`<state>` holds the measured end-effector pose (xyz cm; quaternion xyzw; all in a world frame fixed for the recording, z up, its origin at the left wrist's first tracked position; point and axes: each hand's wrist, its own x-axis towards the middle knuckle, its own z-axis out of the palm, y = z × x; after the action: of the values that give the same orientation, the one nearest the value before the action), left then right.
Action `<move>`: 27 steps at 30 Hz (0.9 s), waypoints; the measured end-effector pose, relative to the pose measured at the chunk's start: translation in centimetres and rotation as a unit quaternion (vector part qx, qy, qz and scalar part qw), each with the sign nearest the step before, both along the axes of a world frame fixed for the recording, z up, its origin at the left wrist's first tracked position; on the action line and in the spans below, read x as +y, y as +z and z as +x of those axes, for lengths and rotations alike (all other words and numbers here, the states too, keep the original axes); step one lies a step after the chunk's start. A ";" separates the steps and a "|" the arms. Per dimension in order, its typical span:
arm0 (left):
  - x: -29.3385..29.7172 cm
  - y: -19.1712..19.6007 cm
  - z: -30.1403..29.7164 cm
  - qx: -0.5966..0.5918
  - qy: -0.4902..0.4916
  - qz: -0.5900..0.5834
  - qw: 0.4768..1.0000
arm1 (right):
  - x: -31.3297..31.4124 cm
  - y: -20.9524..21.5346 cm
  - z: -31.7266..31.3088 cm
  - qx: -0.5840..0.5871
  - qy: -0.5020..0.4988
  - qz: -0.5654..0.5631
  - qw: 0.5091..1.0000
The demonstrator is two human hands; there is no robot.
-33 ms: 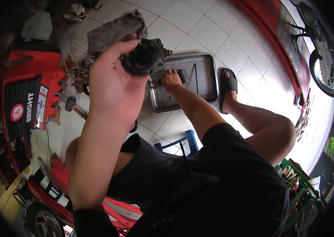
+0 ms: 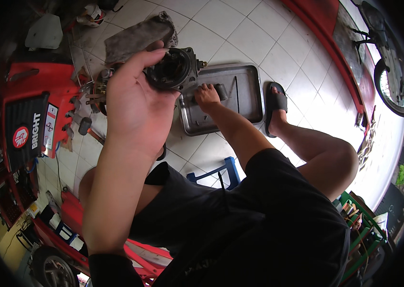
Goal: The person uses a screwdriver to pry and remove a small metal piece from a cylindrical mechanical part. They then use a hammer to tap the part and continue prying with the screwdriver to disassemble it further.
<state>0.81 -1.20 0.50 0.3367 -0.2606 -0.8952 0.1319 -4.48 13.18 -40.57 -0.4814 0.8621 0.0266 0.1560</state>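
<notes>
Wearer's shirt black, short-sleeved; left sleeve ends in a plain, straight hem, right sleeve loose and wide; faint pale lettering on the shirt front, too blurred to read; thin black cord hanging at the front; dark shorts, charcoal where light falls; right foot in a black, open-toed, broad-strapped slide sandal; left hand and right hand bare

The left hand is gripping 1 round, dark metal part. The right hand is covering some of a metal tray, where 1 small cylinder is lying just right of it and 1 thin rod farther right.
</notes>
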 end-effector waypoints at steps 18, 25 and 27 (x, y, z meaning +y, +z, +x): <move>2.2 -6.7 -2.7 -0.041 -0.138 -0.102 0.984 | 8.2 20.0 -7.2 -0.469 -0.489 -0.256 0.690; 6.0 -10.2 -1.5 -0.043 -0.250 -0.173 0.952 | 16.3 40.0 -6.9 -0.528 -0.465 -0.463 0.540; 6.6 -12.7 -0.6 -0.067 -0.280 -0.165 0.944 | 17.5 41.0 -5.5 -0.541 -0.425 -0.518 0.508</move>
<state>0.20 5.44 -12.20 0.2830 -0.4962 -0.8161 -0.0878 -9.97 30.66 0.44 0.0271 0.5719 -0.7601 0.3073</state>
